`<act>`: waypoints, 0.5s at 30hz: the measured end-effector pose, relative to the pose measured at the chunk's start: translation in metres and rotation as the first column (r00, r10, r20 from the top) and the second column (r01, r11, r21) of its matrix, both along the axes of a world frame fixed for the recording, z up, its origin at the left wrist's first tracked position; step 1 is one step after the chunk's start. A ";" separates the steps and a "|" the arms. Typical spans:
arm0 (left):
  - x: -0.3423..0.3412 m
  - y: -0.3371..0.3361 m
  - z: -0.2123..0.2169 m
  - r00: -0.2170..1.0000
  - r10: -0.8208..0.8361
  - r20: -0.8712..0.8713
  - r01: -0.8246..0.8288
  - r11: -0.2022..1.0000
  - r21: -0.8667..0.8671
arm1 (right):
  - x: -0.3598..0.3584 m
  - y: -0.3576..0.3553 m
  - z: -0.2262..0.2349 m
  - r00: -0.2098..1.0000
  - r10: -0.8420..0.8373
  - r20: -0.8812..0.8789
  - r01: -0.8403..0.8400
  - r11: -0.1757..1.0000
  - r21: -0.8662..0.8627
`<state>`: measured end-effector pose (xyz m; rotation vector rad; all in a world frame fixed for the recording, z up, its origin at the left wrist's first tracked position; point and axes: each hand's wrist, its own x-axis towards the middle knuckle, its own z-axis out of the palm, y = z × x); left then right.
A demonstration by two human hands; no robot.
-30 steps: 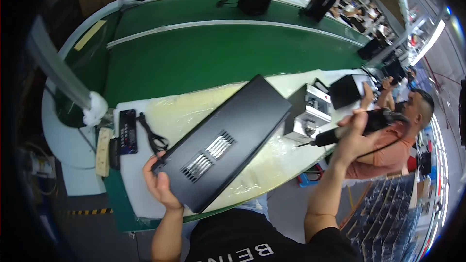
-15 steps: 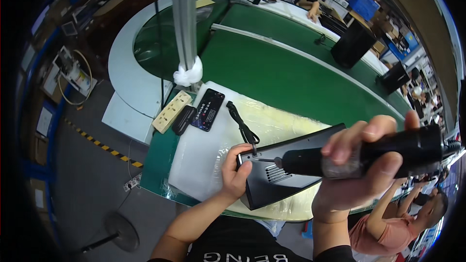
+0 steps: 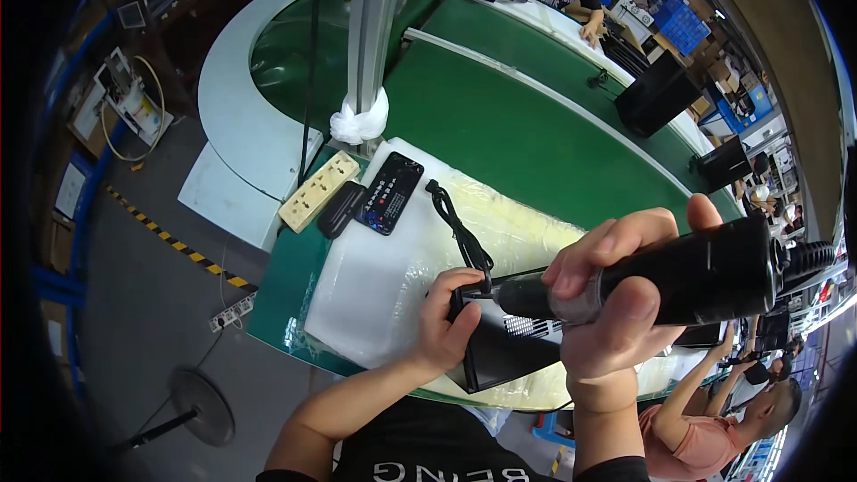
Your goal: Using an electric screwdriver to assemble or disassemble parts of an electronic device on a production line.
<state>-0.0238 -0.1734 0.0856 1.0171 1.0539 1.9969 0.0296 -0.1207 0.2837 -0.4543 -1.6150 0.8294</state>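
Observation:
My right hand point(image 3: 616, 303) is wrapped round a black electric screwdriver point(image 3: 705, 270), held nearly level with its narrow end toward the left. Under it lies a black box-shaped device point(image 3: 500, 355) with a slotted vent panel point(image 3: 528, 327). The driver's end meets the device's upper left corner, beside where a bundled black cable point(image 3: 461, 230) comes out; the exact contact is hidden. My left hand point(image 3: 446, 330) grips that same corner, thumb on the top face and fingers round the edge. The device rests on a white and yellowish padded sheet point(image 3: 357, 303).
A phone point(image 3: 391, 194), a dark case point(image 3: 341, 211) and a cream power strip point(image 3: 320, 190) lie left of the cable. Behind them rises a metal post point(image 3: 368, 45). Beyond runs a green conveyor point(image 3: 500, 125) carrying black boxes point(image 3: 658, 94). Other people sit across and at right.
My right hand has brought the screwdriver left, its end now at the device's corner near the cable. My left hand keeps its grip there. The whole view has shifted slightly.

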 end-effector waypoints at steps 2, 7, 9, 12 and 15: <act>-0.001 0.000 0.001 1.000 0.005 -0.009 -0.005 1.000 -0.005 | -0.002 0.001 -0.002 0.999 0.043 0.023 -0.043 0.999 -0.013; 0.000 -0.001 0.002 1.000 0.005 0.024 -0.005 1.000 0.007 | -0.005 0.001 -0.002 0.997 0.059 0.046 -0.058 0.998 -0.031; -0.001 -0.002 0.002 1.000 -0.010 0.023 0.010 1.000 0.010 | -0.005 0.001 -0.004 0.995 0.084 0.051 -0.083 0.996 -0.028; 0.001 -0.002 0.003 1.000 -0.007 0.009 0.007 1.000 -0.014 | -0.009 0.007 -0.006 0.999 0.033 -0.004 -0.032 0.999 0.041; -0.003 -0.003 0.000 0.992 0.019 -0.121 -0.022 1.000 -0.022 | -0.006 0.011 -0.002 0.993 0.102 -0.055 -0.104 0.994 -0.035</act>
